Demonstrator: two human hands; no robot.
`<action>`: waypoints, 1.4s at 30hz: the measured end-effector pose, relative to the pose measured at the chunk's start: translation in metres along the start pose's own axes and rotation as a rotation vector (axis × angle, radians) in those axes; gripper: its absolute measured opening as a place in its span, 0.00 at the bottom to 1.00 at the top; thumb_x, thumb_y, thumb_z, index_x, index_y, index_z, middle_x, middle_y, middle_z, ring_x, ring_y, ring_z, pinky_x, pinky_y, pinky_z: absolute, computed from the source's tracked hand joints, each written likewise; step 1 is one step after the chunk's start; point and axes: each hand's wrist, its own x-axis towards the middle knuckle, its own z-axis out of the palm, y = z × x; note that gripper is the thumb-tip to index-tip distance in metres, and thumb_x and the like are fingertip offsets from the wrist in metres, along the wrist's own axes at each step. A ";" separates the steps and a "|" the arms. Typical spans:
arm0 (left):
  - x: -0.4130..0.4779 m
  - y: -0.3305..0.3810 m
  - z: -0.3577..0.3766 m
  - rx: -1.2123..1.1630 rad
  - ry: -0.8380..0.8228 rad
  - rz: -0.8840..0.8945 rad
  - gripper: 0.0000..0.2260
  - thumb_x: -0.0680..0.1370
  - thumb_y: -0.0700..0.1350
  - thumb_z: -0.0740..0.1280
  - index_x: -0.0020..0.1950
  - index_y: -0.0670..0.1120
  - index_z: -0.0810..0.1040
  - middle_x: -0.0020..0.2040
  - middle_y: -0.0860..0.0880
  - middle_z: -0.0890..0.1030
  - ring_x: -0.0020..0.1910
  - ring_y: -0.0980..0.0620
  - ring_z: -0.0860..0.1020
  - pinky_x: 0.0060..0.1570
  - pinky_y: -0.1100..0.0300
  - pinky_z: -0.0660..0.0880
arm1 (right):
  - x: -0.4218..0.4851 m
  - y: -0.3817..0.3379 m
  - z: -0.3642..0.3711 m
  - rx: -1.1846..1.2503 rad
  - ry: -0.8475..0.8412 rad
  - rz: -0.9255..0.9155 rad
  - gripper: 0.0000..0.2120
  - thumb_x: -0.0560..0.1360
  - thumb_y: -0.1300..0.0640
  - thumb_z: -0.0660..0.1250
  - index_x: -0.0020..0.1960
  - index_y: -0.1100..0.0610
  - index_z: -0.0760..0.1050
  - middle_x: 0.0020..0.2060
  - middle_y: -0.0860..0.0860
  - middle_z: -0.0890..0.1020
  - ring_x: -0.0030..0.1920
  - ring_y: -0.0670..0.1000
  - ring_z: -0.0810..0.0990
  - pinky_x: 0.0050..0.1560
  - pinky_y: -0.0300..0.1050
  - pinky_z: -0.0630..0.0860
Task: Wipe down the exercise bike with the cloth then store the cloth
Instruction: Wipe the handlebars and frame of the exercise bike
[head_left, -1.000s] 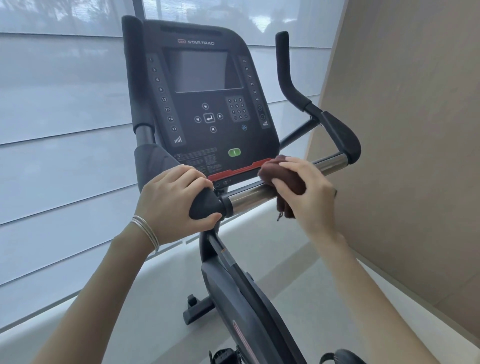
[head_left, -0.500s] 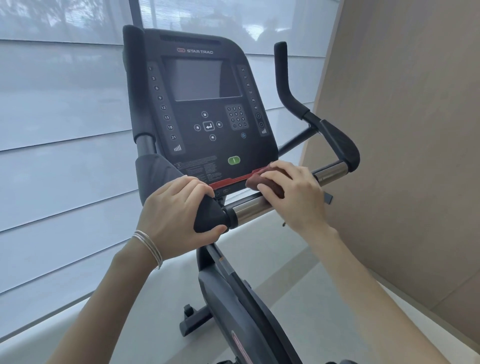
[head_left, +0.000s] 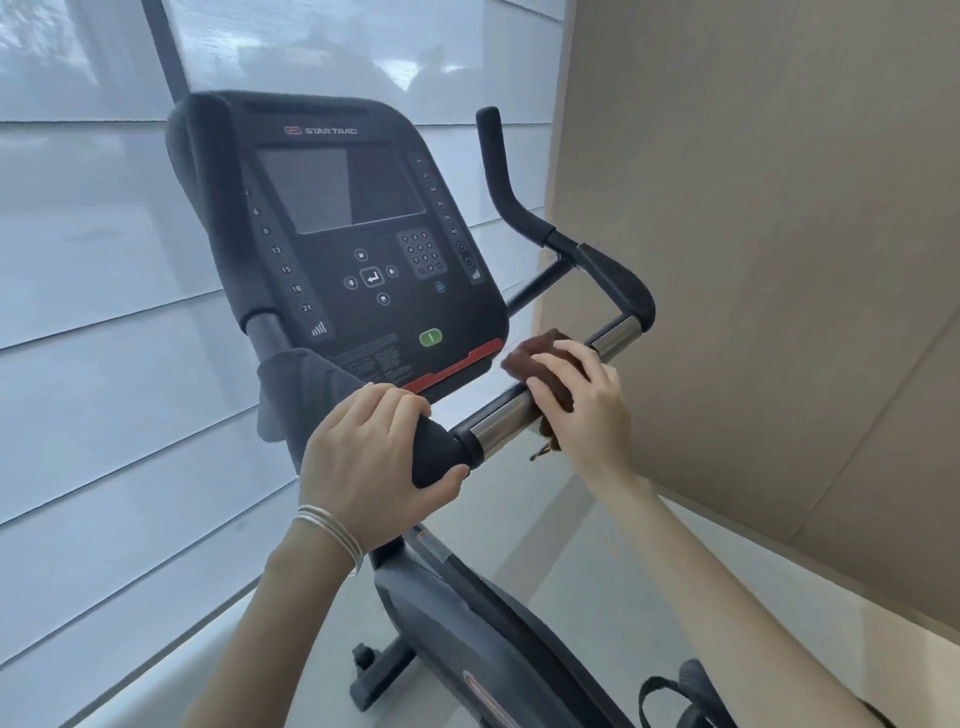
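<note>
A black exercise bike (head_left: 467, 634) stands in front of me, its console (head_left: 363, 244) facing me with a dark screen. A chrome handlebar (head_left: 498, 421) runs below the console, up toward the right. My left hand (head_left: 374, 457), with thin silver bangles on the wrist, grips the black foam end of that bar. My right hand (head_left: 582, 410) presses a dark brown cloth (head_left: 540, 358) around the chrome bar, right of the console's red strip. A loose corner of the cloth hangs below the bar.
A tan wall panel (head_left: 753, 260) stands close on the right, just beyond the upright right handle (head_left: 498, 176). White blinds (head_left: 93, 322) cover the window on the left. The bike's base foot (head_left: 374, 675) and a pedal strap (head_left: 680, 691) rest on the pale floor.
My right hand has slid the cloth along the chrome bar, first left toward the console's red strip, then back right. My left hand has kept its grip. The view has tilted slightly.
</note>
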 end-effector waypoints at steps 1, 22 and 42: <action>0.000 0.000 0.001 -0.008 0.005 0.003 0.22 0.66 0.65 0.62 0.46 0.47 0.76 0.43 0.52 0.81 0.47 0.49 0.78 0.46 0.58 0.76 | -0.012 -0.006 0.003 0.003 0.029 -0.008 0.13 0.76 0.51 0.64 0.59 0.53 0.77 0.63 0.52 0.75 0.58 0.56 0.72 0.55 0.46 0.74; 0.001 -0.004 0.008 -0.096 0.009 0.027 0.20 0.68 0.62 0.62 0.39 0.45 0.73 0.36 0.48 0.78 0.38 0.47 0.75 0.41 0.56 0.75 | -0.034 -0.041 -0.007 -0.078 -0.044 -0.054 0.12 0.75 0.55 0.67 0.58 0.56 0.79 0.60 0.52 0.78 0.55 0.57 0.74 0.54 0.47 0.73; 0.004 -0.004 0.000 -0.034 -0.107 0.060 0.22 0.69 0.64 0.58 0.42 0.46 0.76 0.40 0.49 0.80 0.42 0.46 0.77 0.45 0.55 0.75 | 0.013 -0.029 -0.037 -0.047 -0.377 -0.184 0.12 0.74 0.57 0.68 0.57 0.57 0.79 0.58 0.51 0.80 0.59 0.53 0.75 0.64 0.53 0.72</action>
